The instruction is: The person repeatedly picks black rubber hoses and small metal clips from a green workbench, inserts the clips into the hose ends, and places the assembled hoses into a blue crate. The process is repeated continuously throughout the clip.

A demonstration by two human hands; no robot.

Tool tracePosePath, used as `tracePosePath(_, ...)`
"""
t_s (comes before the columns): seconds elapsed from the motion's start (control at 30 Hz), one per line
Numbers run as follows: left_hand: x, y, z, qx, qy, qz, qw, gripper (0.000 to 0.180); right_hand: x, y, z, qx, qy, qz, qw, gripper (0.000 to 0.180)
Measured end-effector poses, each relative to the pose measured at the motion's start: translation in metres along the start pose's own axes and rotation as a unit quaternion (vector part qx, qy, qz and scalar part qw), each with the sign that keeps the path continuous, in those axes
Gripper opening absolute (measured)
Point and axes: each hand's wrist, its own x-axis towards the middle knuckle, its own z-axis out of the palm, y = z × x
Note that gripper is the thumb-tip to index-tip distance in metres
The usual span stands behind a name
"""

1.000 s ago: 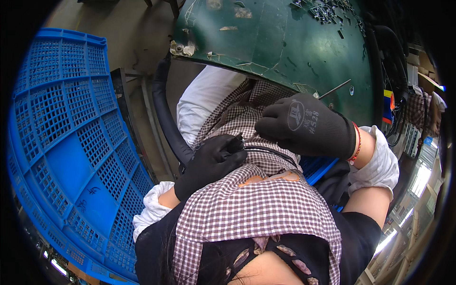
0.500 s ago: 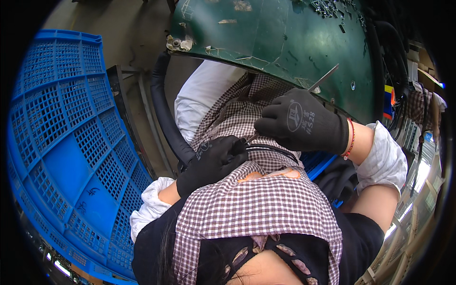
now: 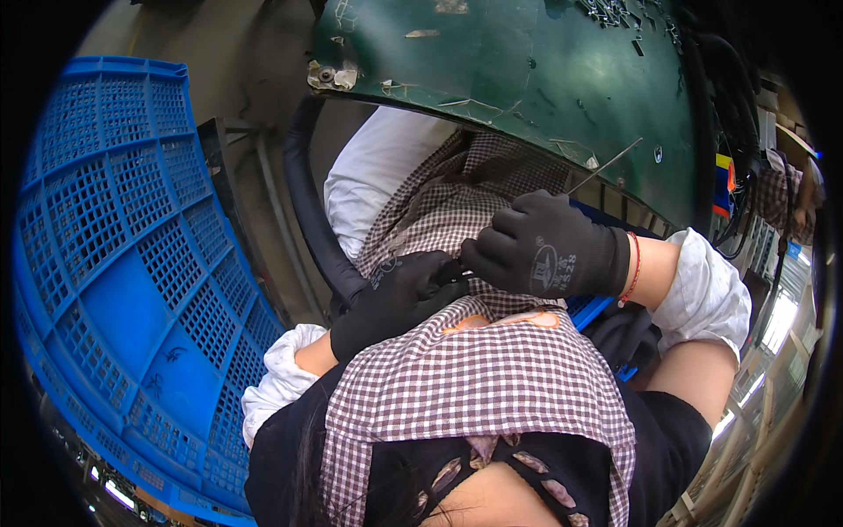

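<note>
My right hand, in a black knit glove, is closed around a thin metal rod-like tool. One end of the tool sticks out past the back of the fist, slanting up toward the table edge. My left hand, also black-gloved, is closed in a pinch just left of the right one, over my lap. Where the fingertips meet, a small dark piece with a shiny spot shows; its kind is too small to make out. A brown-and-white checked apron lies beneath both hands.
Ahead stands a green-topped table with tape scraps along its near edge. Small dark parts are piled at its far right. A large blue mesh crate stands on the left, beside a black curved armrest.
My right hand has moved down and slightly left, closer to my left hand. The tool it grips has dropped and tilted flatter. My left hand has barely shifted.
</note>
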Motion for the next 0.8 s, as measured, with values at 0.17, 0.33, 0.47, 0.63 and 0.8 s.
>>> tracePosePath(0.17,0.009,0.011,-0.012,0.094,-0.057,-0.021,0.994,0.029,-0.001,0.014,-0.007,0.230,-0.049,0.089,0.968,0.010)
tracePosePath(0.33,-0.002,0.022,-0.012,0.105,0.102,-0.016,0.989,0.028,-0.009,0.034,-0.044,0.225,0.082,0.159,0.958,0.015)
tracePosePath(0.47,-0.037,0.053,-0.037,-0.058,0.268,-0.092,0.957,0.022,-0.020,0.036,-0.054,0.163,0.107,0.282,0.939,0.040)
tracePosePath(0.63,-0.130,0.089,-0.082,-0.164,0.246,0.121,0.948,0.024,-0.004,0.031,-0.021,0.254,0.150,0.300,0.907,0.056)
tracePosePath(0.8,-0.212,0.106,-0.089,-0.012,0.146,0.285,0.947,0.032,0.048,0.041,-0.005,0.395,0.225,0.261,0.852,0.060)
